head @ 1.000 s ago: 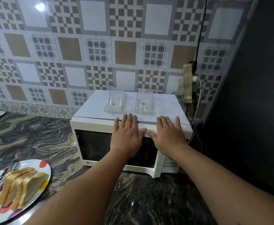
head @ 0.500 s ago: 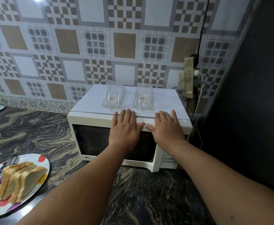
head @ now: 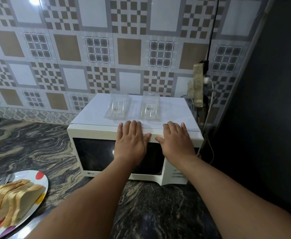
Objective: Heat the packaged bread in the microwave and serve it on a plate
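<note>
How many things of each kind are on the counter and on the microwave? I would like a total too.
Microwave: 1
Clear plastic containers, on the microwave: 2
Plate: 1
Stack of bread slices, on the plate: 1
Total: 5

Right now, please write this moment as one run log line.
left hand: flat on microwave top edge | right hand: same | door: closed | bread slices: on plate

plate [head: 43, 178] cut off at left edge (bread [head: 15, 200] too).
</note>
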